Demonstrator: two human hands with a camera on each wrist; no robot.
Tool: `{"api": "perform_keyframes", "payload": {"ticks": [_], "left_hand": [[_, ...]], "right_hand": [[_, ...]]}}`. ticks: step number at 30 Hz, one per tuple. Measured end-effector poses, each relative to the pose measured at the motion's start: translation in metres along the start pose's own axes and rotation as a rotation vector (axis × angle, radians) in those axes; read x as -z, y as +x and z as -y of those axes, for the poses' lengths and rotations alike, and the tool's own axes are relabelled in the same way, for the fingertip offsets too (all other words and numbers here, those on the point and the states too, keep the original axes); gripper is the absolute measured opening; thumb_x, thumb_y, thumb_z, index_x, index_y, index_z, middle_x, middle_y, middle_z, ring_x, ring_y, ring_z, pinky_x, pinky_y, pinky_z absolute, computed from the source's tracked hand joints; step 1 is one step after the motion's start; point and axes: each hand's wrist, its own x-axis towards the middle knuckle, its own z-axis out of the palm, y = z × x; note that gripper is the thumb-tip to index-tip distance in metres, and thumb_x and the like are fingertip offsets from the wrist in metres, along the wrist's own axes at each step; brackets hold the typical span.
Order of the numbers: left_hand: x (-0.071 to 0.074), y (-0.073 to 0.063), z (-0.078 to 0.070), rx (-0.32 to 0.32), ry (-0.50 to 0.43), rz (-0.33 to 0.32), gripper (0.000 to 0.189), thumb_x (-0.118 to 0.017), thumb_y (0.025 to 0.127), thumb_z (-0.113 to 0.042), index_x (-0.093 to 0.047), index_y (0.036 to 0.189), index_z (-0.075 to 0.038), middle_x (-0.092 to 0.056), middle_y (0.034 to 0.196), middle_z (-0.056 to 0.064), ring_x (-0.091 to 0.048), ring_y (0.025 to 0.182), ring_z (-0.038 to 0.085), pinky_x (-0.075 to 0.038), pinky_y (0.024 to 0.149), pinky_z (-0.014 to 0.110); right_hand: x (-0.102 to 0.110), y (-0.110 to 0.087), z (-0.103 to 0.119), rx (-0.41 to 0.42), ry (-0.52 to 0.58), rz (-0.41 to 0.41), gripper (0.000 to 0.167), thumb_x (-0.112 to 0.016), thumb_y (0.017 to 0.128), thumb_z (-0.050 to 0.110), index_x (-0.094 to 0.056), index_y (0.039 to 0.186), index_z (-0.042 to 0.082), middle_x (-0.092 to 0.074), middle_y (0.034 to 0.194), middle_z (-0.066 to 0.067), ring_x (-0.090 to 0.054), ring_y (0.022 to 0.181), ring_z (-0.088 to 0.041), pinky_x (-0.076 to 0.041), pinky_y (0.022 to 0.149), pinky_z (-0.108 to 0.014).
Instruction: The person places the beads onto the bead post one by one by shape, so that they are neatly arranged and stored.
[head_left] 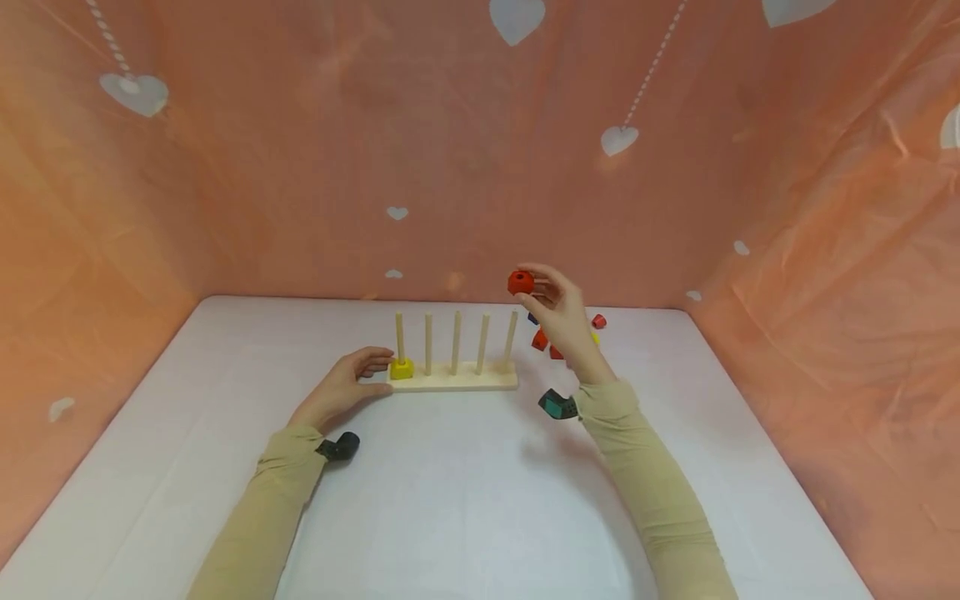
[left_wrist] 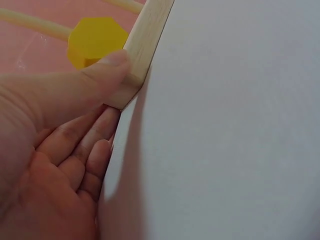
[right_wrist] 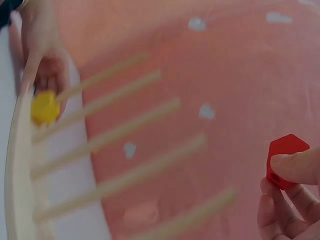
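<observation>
A pale wooden peg board (head_left: 457, 383) with several upright pegs lies on the white table. On its leftmost peg, down at the base, sits a yellow faceted bead (head_left: 402, 372). My left hand (head_left: 337, 388) grips the left end of the board; in the left wrist view the thumb (left_wrist: 112, 65) presses one side near the yellow bead, with fingers around the end. Raised above the board's right end, my right hand (head_left: 561, 315) pinches a red faceted bead (head_left: 517, 287) between thumb and fingers. A hole shows in the red bead, which is apart from the pegs.
Behind and below my right hand lie loose beads: red ones (head_left: 540, 340), a pinkish-red one (head_left: 598, 321), and partly hidden blue (head_left: 532, 318) and yellow (head_left: 596, 338) ones. An orange-pink cloth (head_left: 465, 167) with pale hearts hangs behind the table (head_left: 450, 500) and at its sides.
</observation>
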Motion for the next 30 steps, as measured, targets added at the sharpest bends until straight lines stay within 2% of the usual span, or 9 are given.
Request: {"api": "perform_keyframes", "payload": {"ticks": [4,9,13,19,26,30], "left_hand": [[0.001,0.000,-0.004,0.004,0.010,0.008,0.060,-0.075,0.083,-0.010,-0.047,0.136,-0.004,-0.054,0.131,0.018,-0.046,0.123,0.035,-0.033,0.105,0.050],[0.001,-0.001,-0.007,0.003,0.035,0.007,0.055,-0.073,0.084,-0.007,-0.050,0.133,-0.003,-0.055,0.130,0.017,-0.048,0.119,0.032,-0.037,0.101,0.048],[-0.001,-0.001,-0.008,0.047,-0.003,0.008,0.055,-0.072,0.084,-0.005,-0.050,0.134,-0.006,-0.054,0.132,0.015,-0.049,0.115,0.031,-0.039,0.098,0.046],[-0.003,-0.003,-0.008,0.085,-0.060,0.030,0.058,-0.072,0.084,-0.007,-0.049,0.137,-0.011,-0.050,0.137,0.010,-0.044,0.123,0.030,-0.036,0.104,0.047],[-0.005,-0.004,-0.006,0.086,-0.035,0.031,0.059,-0.074,0.085,-0.016,-0.049,0.138,-0.013,-0.050,0.137,0.007,-0.043,0.124,0.030,-0.035,0.104,0.050],[-0.005,-0.003,-0.005,0.085,-0.028,0.027,0.059,-0.074,0.084,-0.016,-0.049,0.137,-0.010,-0.050,0.137,0.011,-0.044,0.122,0.032,-0.036,0.103,0.050]], "right_hand": [[-0.015,0.003,0.015,0.057,0.065,0.025,0.040,-0.066,0.085,-0.008,-0.057,0.123,-0.004,-0.061,0.115,-0.015,-0.060,0.101,-0.026,-0.051,0.089,-0.031],[-0.033,0.003,0.027,0.092,0.098,0.093,0.037,-0.068,0.084,-0.005,-0.059,0.120,-0.003,-0.061,0.114,-0.014,-0.060,0.099,-0.025,-0.052,0.087,-0.033],[-0.048,0.003,0.038,0.092,0.125,0.147,0.036,-0.067,0.085,-0.006,-0.059,0.119,-0.004,-0.061,0.113,-0.016,-0.059,0.099,-0.026,-0.051,0.088,-0.036],[-0.073,-0.003,0.060,0.098,0.113,0.216,0.035,-0.064,0.085,-0.011,-0.055,0.118,-0.011,-0.060,0.112,-0.021,-0.059,0.101,-0.029,-0.050,0.091,-0.041],[-0.104,0.004,0.031,0.141,0.088,0.276,0.035,-0.066,0.087,-0.003,-0.058,0.120,-0.003,-0.062,0.112,-0.013,-0.060,0.101,-0.018,-0.049,0.091,-0.031],[-0.113,0.002,0.040,0.135,0.108,0.293,0.033,-0.064,0.087,-0.007,-0.057,0.119,-0.005,-0.062,0.111,-0.019,-0.060,0.100,-0.026,-0.049,0.091,-0.036]]}}
